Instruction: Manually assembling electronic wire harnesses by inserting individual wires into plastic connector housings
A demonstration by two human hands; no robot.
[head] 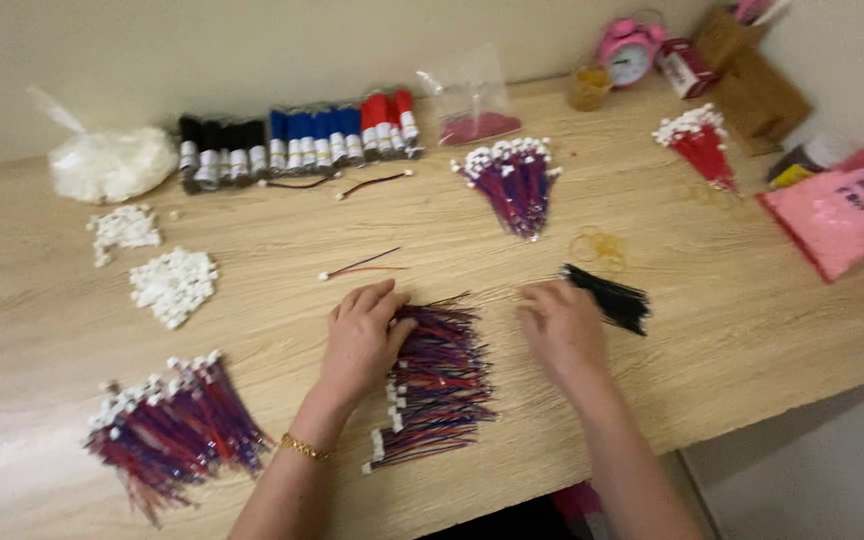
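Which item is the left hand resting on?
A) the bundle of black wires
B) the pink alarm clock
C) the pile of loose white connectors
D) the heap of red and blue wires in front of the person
D: the left hand lies flat on the left edge of the heap of red and blue wires, while the bundle of black wires lies past the right hand.

- Home workbench for small wire assembly: wooden counter [712,330] against plain wall.
- Sorted wire bundles [515,183], white connector heaps [173,285].
- Pink alarm clock [628,50].
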